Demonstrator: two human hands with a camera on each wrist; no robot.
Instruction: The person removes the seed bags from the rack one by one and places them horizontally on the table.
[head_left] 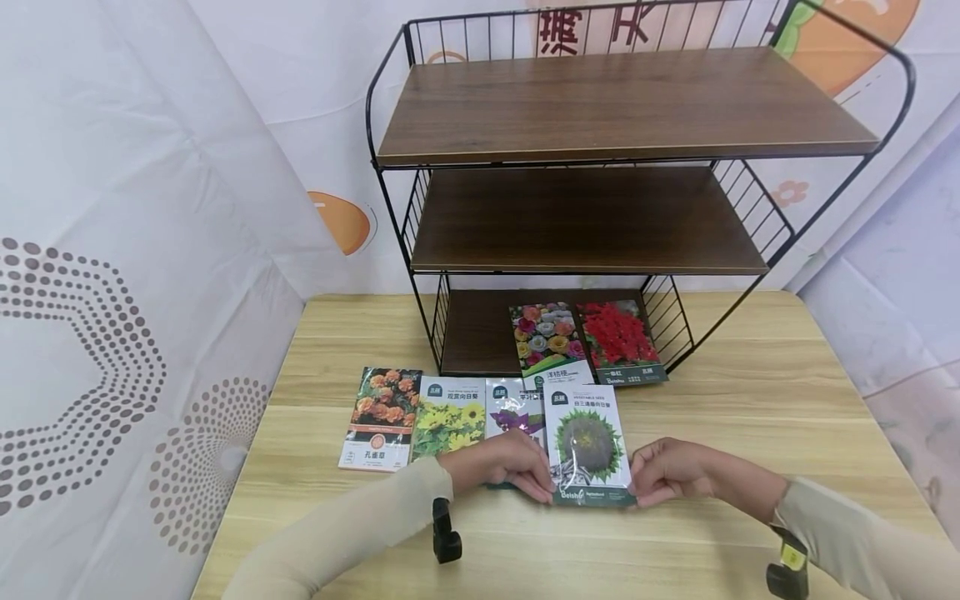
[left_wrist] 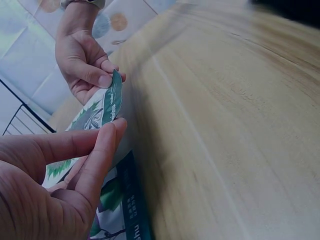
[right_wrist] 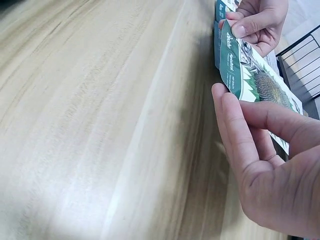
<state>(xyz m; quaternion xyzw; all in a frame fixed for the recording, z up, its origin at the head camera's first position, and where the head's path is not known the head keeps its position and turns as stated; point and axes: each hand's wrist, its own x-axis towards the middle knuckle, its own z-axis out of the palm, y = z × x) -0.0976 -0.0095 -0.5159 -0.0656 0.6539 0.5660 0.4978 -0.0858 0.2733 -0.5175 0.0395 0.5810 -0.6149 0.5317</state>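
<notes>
A white seed packet (head_left: pixel 588 446) with a dark sunflower head and a green bottom band is held between both hands. My left hand (head_left: pixel 513 462) pinches its lower left corner, and my right hand (head_left: pixel 667 472) pinches the lower right one. In the right wrist view the packet's green band (right_wrist: pixel 231 65) stands raised off the wood and slightly bent. Beneath the left hand lies a purple-flower packet (head_left: pixel 515 406), partly covered. Left of it are a yellow-flower packet (head_left: pixel 448 417) and an orange marigold packet (head_left: pixel 384 408).
A three-tier shelf rack (head_left: pixel 588 221) with black wire sides stands at the back of the wooden table (head_left: pixel 712 550). On its lowest board lean a packet of mixed blooms (head_left: pixel 547 337) and a red-flower packet (head_left: pixel 621 340), both jutting over the front edge. White printed cloth (head_left: pixel 150 167) hangs behind.
</notes>
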